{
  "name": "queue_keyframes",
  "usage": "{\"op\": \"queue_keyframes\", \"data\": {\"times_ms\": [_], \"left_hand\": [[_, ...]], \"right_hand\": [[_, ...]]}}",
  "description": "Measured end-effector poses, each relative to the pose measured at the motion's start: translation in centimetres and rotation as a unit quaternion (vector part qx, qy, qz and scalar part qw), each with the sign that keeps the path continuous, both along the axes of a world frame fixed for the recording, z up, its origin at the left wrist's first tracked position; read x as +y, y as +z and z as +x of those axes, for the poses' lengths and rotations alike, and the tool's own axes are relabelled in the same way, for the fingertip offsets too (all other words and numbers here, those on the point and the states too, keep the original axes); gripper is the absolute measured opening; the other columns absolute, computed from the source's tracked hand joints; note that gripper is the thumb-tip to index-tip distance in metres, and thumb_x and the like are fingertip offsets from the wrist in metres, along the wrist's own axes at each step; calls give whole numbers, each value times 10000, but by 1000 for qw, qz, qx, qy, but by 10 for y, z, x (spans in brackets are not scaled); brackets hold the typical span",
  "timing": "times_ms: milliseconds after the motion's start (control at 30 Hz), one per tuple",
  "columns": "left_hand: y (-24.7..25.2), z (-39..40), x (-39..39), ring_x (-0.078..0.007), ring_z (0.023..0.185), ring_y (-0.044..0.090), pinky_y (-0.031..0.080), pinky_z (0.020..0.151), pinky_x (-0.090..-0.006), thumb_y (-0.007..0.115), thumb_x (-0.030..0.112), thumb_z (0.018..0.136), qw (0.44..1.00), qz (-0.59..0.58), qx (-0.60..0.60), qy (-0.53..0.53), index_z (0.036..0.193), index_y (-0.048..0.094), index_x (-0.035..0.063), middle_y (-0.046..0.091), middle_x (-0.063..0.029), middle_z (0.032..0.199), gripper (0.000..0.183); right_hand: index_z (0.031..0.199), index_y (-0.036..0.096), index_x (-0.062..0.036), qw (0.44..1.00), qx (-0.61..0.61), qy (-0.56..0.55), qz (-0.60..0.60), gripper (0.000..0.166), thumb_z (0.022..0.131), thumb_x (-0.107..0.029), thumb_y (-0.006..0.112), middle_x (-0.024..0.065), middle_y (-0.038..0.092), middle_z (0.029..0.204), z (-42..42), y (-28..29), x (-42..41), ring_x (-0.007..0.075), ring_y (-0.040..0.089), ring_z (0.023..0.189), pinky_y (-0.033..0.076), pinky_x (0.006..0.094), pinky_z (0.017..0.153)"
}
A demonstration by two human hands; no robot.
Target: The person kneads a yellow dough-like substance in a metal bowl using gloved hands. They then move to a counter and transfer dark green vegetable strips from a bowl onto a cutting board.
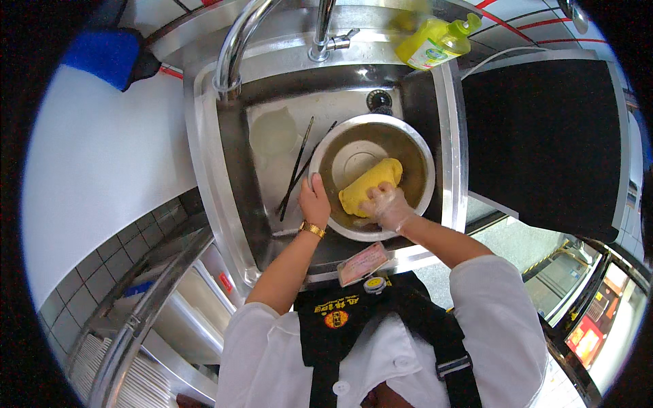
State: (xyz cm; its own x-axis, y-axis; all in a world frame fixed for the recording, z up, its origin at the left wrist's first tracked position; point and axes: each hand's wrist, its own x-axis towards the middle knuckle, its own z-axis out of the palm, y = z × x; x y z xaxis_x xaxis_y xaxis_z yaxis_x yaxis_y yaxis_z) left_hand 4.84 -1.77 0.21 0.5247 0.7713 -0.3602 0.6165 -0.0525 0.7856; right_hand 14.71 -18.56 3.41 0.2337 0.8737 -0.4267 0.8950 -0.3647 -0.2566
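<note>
A round metal basin [375,120] stands tilted or level, I cannot tell which, in the right half of a stainless steel sink [204,153]. My left hand [315,200], with a gold-coloured wristwatch [312,229], grips the basin's left rim. Inside the basin, my right hand [390,206], in a clear thin glove, holds a folded yellow cloth [370,184] against the inner side. Two dark chopsticks [298,176] lie crossed on the sink floor left of the basin. A pale, translucent round thing [273,133] lies farther left. The drain [379,100] shows behind the basin.
A chrome faucet [232,61] arches over the sink's back left corner, beside a small tap [320,48]. A yellow-green pump bottle [433,45] stands at the back right. A black-topped surface [541,143] is to the right; a metal rail [137,326] runs at lower left.
</note>
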Motion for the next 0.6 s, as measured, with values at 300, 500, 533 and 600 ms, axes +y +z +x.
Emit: {"op": "queue_keyframes", "data": {"times_ms": [300,500,533,600], "left_hand": [[-7,7,-3,-438,783,536,426,661,-445,422,346,912,997,54,-53,9,980,522,-33,580,-259,847,398],[-10,-2,-1,-402,788,557,431,674,-430,415,333,914,997,60,-55,10,993,519,-34,584,-242,849,390],[-11,-1,0,-397,786,558,431,673,-430,413,333,915,997,39,-62,8,990,519,-34,584,-239,844,389],[-9,4,-1,-393,779,558,429,670,-429,411,333,916,997,24,-75,6,978,519,-33,584,-235,835,387]], "right_hand": [[1196,492,-269,987,52,0,-155,579,654,-219,691,69,452,1244,73,-27,105,306,461,1114,454,380,863],[1296,381,-188,797,293,-517,109,632,770,-457,606,89,412,1309,64,6,33,280,425,1169,366,364,967],[1314,351,-161,654,388,-631,154,640,804,-483,564,91,405,1316,60,4,24,277,432,1164,358,369,973],[1300,339,-122,486,493,-702,165,603,833,-454,528,116,434,1269,46,-4,32,273,482,1096,404,384,919]]}}
